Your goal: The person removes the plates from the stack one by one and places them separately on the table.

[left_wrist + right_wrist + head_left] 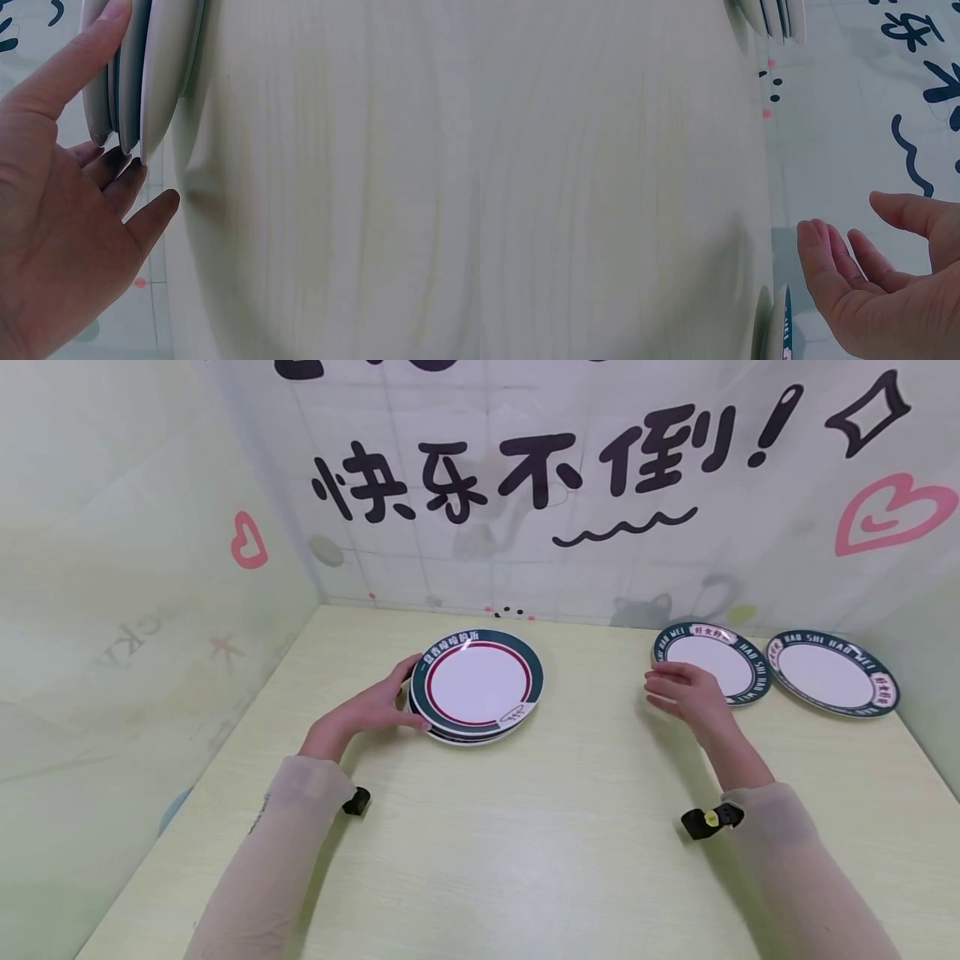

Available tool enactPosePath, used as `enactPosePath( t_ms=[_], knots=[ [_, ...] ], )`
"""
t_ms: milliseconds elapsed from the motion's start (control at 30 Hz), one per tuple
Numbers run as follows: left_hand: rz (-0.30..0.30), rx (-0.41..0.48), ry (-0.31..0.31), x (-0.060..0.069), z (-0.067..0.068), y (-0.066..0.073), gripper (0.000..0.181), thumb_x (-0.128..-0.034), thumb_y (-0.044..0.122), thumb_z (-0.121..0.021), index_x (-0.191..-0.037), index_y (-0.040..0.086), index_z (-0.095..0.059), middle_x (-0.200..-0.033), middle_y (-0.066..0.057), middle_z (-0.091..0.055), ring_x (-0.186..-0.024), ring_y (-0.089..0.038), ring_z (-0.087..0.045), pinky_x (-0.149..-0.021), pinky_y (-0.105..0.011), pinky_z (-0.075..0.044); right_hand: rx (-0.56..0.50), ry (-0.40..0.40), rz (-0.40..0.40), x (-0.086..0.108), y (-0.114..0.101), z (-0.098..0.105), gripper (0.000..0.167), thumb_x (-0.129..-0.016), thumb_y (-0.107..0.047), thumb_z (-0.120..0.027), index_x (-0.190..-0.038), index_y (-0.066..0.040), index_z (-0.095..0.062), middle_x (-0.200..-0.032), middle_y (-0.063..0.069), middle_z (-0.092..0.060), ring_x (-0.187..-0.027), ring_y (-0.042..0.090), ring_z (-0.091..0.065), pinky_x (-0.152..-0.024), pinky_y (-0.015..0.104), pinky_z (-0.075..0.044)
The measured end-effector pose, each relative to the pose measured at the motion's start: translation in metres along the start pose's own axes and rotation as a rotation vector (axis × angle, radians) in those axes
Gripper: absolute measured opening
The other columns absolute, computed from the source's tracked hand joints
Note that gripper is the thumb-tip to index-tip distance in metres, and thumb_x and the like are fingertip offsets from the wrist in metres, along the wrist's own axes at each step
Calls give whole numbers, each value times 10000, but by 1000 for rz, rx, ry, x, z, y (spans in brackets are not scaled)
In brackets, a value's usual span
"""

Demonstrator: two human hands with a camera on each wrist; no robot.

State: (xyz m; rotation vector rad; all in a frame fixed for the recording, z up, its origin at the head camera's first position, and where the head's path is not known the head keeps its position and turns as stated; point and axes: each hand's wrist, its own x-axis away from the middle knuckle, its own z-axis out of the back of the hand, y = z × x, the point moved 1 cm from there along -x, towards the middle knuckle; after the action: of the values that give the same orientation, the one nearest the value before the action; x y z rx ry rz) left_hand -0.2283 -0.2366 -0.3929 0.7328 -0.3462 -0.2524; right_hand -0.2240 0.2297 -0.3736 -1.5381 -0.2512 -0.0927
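Note:
A stack of round white plates [480, 683] with dark green rims sits left of centre on the table; the top plate has a red inner ring. At its left edge is my left hand [382, 702], thumb against the front rim and fingers spread along the rim farther back. In the left wrist view, the stacked plates [139, 75] lie between the thumb and the fingertips. My right hand [686, 693] holds nothing, its fingers loosely bent, just in front of a green-rimmed plate [712, 670] and partly covering it in the head view.
Another green-rimmed plate [832, 675] lies at the far right, beside the right wall. The pale wooden table [510, 852] meets a printed back wall [525, 568] and a left wall [135, 635].

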Motion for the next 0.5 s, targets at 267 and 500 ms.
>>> enactPosePath(
  t_ms=[267, 500],
  knots=[
    [10, -2, -2, 1, 0, 2, 1221, -761, 396, -860, -1606, 222, 3, -1688, -144, -83, -1561, -373, -67, -1253, -587, -137, 46, -11, -7, 0, 3, -14, 538, -992, -64, -574, -1451, 103, -349, -980, -139, -645, -880, -39, -670, -850, 169, -580],
    [10, 6, -5, 2, 0, 3, 1222, -758, 392, -863, -1605, 215, -1, -1687, -143, -85, -1561, -370, -65, -1254, -588, -131, 75, -37, -1, -2, 5, -26, 566, -989, -61, -580, -1463, 124, -334, -987, -140, -640, -886, -43, -671, -855, 176, -581]
  ],
)
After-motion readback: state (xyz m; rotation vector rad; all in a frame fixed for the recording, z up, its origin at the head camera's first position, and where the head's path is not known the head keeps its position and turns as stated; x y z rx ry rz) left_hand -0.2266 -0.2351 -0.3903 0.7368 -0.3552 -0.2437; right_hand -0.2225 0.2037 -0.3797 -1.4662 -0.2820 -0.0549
